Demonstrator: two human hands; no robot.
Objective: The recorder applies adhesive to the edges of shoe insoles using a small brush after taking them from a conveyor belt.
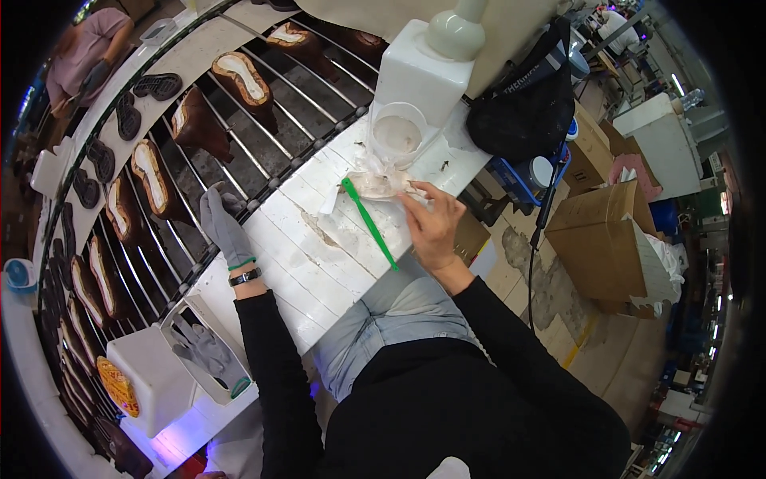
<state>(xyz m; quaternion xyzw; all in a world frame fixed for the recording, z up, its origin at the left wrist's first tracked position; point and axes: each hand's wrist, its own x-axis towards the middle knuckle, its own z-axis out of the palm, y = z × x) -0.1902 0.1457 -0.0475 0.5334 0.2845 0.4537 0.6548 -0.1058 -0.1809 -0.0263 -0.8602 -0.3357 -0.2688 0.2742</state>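
Note:
My left hand (223, 227), in a grey glove, lies at the edge of a roller rack (295, 137) with its fingers stretched out. Close to it on the rack is an upturned brown shoe upper (152, 177) with a pale bottom. My right hand (435, 227) is bare, its thumb and forefinger brought together at a crumpled, clear, whitish wad (381, 184) on the white bench (299, 267). Whatever sits between those fingertips is too small to make out. A slim green brush-like tool (369, 223) lies just left of that hand, its lower end over the bench edge.
More upturned shoe uppers (239, 78) line the rack, with dark soles (128, 116) on the ledge beyond. Behind the wad stand a clear cup (396, 132) and a white container (423, 68). Cardboard boxes (594, 239) are at right. A white holder (209, 347) contains grey gloves.

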